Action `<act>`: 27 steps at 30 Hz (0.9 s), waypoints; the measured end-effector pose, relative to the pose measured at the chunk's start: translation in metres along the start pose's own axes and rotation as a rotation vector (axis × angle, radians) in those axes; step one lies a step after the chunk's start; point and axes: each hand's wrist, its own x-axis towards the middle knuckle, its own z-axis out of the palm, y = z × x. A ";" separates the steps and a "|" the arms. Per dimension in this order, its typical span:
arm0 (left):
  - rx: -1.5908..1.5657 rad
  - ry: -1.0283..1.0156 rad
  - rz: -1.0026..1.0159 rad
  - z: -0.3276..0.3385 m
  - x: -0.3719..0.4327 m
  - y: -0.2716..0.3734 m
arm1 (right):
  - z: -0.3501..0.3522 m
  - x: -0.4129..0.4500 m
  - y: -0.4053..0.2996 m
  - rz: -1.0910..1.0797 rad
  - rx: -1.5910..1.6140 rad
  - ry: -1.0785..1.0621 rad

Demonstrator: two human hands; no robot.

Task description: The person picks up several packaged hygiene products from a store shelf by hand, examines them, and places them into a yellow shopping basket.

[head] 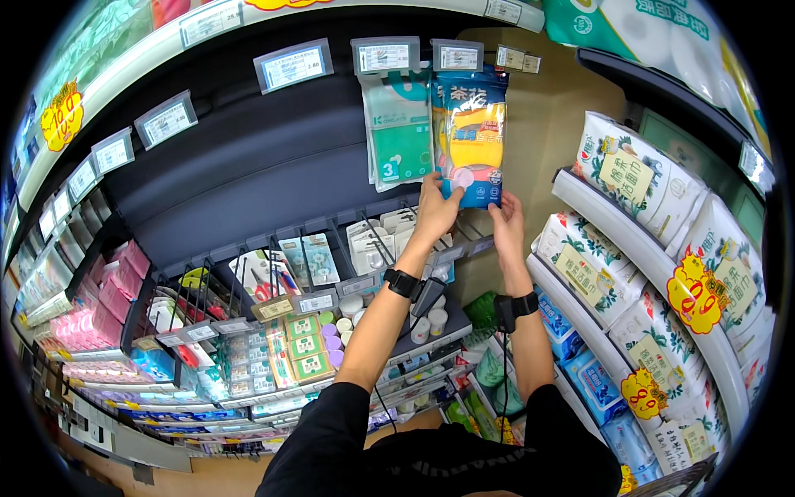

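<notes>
A blue plastic pack of yellow sponge cloths (477,140) hangs upright at the back of the shelf bay, under a price tag holder (458,57). At its lower left edge, the fingers of my left hand (436,208) grip the plastic. My right hand (509,223) pinches the bottom right corner between thumb and fingers. Close on the left hangs a green and white pack of cloths (400,140), apart from my hands. Part of another similar blue pack shows behind the one I hold. The hook above is mostly hidden by the tags.
Below my hands, metal display hooks (379,239) stick out with carded goods, including red-handled scissors (264,282). Small boxes (310,354) and lidded tubs (438,320) stand lower down. Packs of facial tissues (627,171) fill the right shelves (658,248). Black cables (504,373) hang from my wrist devices.
</notes>
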 end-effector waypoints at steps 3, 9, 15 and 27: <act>0.095 0.078 0.138 -0.004 0.000 -0.006 | 0.003 -0.013 -0.016 -0.031 0.000 -0.002; -0.201 0.044 0.162 -0.009 -0.019 0.016 | -0.004 -0.029 -0.037 -0.025 0.110 -0.005; -0.344 -0.006 0.153 -0.014 -0.034 0.033 | -0.004 -0.046 -0.055 -0.041 0.220 -0.007; -0.392 -0.040 0.112 -0.014 -0.063 0.055 | -0.017 -0.072 -0.069 -0.032 0.271 0.004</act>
